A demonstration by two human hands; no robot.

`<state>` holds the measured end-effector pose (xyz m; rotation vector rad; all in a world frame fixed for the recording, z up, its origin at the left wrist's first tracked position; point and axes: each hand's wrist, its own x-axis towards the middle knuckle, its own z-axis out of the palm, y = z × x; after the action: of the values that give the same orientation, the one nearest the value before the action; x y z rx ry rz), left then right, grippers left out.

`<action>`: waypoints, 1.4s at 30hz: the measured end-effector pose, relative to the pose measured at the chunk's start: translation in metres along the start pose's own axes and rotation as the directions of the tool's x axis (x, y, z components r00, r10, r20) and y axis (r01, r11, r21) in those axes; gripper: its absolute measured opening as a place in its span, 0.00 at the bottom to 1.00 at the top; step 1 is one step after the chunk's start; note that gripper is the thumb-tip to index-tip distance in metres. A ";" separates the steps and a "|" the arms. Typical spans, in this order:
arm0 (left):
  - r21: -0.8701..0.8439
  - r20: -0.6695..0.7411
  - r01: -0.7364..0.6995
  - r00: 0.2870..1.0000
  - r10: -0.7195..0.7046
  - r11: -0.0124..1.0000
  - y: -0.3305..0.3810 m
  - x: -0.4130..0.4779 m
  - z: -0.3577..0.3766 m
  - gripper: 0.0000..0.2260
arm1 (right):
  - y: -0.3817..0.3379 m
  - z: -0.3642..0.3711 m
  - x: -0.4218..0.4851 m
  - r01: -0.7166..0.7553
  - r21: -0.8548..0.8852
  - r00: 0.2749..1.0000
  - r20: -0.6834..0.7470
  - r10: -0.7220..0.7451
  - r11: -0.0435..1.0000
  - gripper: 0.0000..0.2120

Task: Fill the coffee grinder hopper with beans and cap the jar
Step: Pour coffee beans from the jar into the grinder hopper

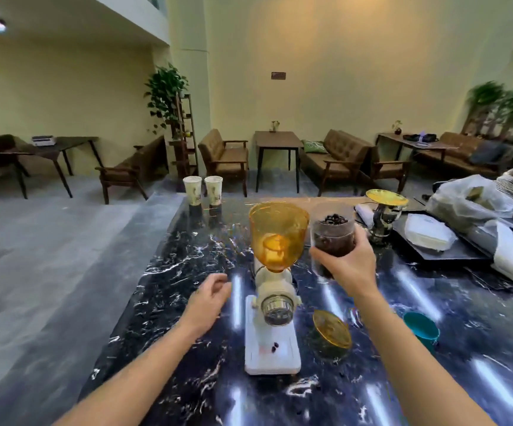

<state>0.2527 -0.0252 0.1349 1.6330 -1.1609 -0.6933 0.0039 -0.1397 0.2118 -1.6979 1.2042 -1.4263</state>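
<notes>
- Holding the jar [333,238] of beans upright in the right hand [348,265], fingers wrapped around it — just beside the hopper [278,233], uncapped.
- Hovering the left hand [207,298] loosely open, gripping nothing, near the grinder [275,298].
- Nearing the pour, seemingly; hopper looking empty.
- Needing next: tipping the jar over the open rim — slowly, avoiding spills onto the counter [187,272].

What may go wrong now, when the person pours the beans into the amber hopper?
1. The clear jar of coffee beans is heaped above its rim, so tipping may spill beans beside the amber plastic hopper onto the black marble counter.
2. The left hand does not touch the white grinder; a knock from the jar in the right hand might tip it.
</notes>
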 end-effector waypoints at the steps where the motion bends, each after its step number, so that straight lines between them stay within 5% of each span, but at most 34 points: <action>1: -0.114 0.048 -0.047 0.997 0.053 0.992 0.015 0.011 -0.003 0.23 | -0.006 0.004 0.002 0.010 -0.010 1.000 -0.022 -0.010 1.000 0.34; 4: -0.258 0.230 -0.131 0.954 0.193 0.957 0.057 0.037 -0.002 0.60 | -0.025 0.008 0.006 0.029 -0.033 0.995 -0.096 -0.032 0.999 0.33; 6: -0.257 0.306 -0.204 0.910 0.279 0.945 0.075 0.048 0.009 0.65 | -0.039 0.006 0.007 0.041 -0.081 0.992 -0.115 -0.050 0.996 0.35; 13: -0.301 0.171 -0.286 0.922 0.346 0.910 0.083 0.060 0.037 0.52 | -0.076 -0.005 0.015 0.170 -0.323 0.972 -0.103 -0.213 0.931 0.39; 23: -0.307 0.155 -0.309 0.917 0.367 0.900 0.081 0.057 0.037 0.47 | -0.094 -0.008 0.018 0.300 -0.783 0.906 0.055 -0.419 0.545 0.40; 28: -0.316 0.159 -0.295 0.920 0.357 0.902 0.080 0.058 0.038 0.47 | -0.100 -0.008 0.018 0.335 -0.854 0.866 0.113 -0.487 0.397 0.39; 42: -0.366 0.161 -0.294 0.914 0.372 0.883 0.081 0.055 0.038 0.47 | -0.106 -0.013 0.020 0.386 -0.904 0.791 0.224 -0.569 0.182 0.39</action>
<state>0.2122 -0.0958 0.2011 1.0510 -1.3642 -0.8133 0.0180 -0.1136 0.3164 -3.0635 1.9106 -1.2353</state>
